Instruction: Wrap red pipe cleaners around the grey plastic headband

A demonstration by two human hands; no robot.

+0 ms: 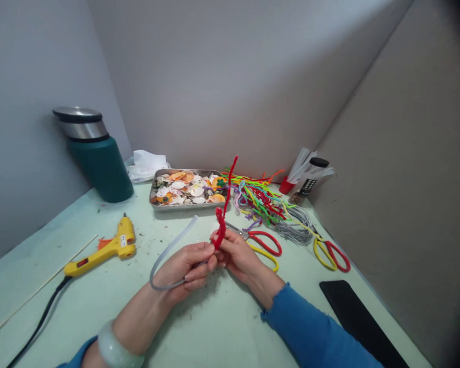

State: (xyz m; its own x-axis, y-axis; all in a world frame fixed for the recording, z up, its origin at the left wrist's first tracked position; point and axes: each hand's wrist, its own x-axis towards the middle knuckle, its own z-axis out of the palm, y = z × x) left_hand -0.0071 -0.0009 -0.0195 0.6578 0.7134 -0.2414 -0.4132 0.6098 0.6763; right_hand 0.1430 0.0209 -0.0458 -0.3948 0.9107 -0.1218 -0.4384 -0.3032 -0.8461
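Both my hands meet over the middle of the table at a red pipe cleaner (221, 231). Its lower part is bunched thickly, and one thin end sticks straight up. My left hand (189, 266) pinches the base of the bunch between thumb and fingers. A pale grey bendable strip (152, 271) also runs into that hand, looping out to the left with its free end up. From the right, the fingers of my right hand (239, 254) close on the same pipe cleaner. Scissors with red and yellow handles (267, 240) lie just behind my right hand. The fingertips partly hide the grip.
A metal tray of shells (187, 206) stands at the back beside loose coloured pipe cleaners (258, 199). Coiled grey wire (293, 230), a second pair of scissors (335, 255) and a black flat object (352, 312) lie right. A yellow glue gun (111, 249) and green bottle (103, 168) are left.
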